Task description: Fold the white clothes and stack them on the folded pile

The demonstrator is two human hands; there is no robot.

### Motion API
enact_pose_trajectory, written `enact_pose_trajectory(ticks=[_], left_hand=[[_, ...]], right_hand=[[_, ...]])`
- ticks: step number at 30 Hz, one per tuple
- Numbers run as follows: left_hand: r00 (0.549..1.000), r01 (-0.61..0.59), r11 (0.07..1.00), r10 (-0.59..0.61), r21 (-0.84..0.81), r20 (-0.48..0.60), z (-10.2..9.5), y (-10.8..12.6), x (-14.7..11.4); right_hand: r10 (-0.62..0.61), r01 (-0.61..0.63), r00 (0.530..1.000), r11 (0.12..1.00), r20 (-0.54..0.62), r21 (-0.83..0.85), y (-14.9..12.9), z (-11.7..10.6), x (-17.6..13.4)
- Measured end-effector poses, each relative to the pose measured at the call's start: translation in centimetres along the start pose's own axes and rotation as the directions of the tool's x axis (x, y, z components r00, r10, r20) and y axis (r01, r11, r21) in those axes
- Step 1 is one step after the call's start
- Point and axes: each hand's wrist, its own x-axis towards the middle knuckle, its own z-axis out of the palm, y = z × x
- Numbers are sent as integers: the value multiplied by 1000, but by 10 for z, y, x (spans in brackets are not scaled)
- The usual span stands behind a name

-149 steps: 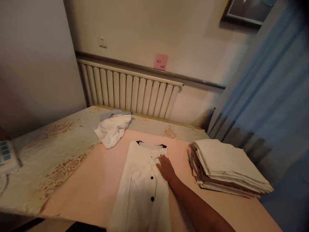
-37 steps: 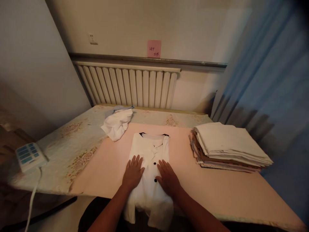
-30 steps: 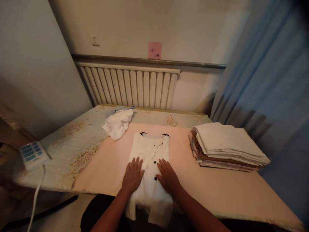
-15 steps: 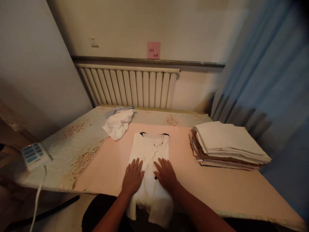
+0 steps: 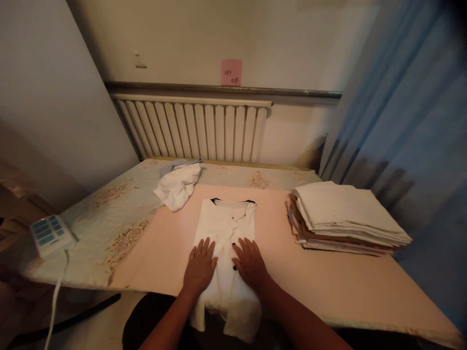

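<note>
A white shirt with dark neck trim and dark buttons lies front up on the pink sheet. Its lower part hangs over the table's near edge. My left hand rests flat on the left half of the shirt, fingers stretched out. On the right half, beside the row of buttons, my right hand lies flat with its fingers spread. Neither hand grasps the cloth; both only press on it.
At the right stands a stack of folded cloth, white on top. A crumpled white cloth lies back left. A white power strip with a cord sits at the left edge. Behind are a radiator and a blue curtain.
Both hands keep their places on the shirt, which lies as before. Only the camera view has shifted slightly.
</note>
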Motion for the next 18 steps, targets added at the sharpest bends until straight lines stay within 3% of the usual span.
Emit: enact_pose_trajectory(ticks=[18], left_hand=[[1000, 1, 1000, -1, 2, -7, 0, 0, -1]], right_hand=[[-8, 8, 1000, 1000, -7, 6, 0, 0, 0]])
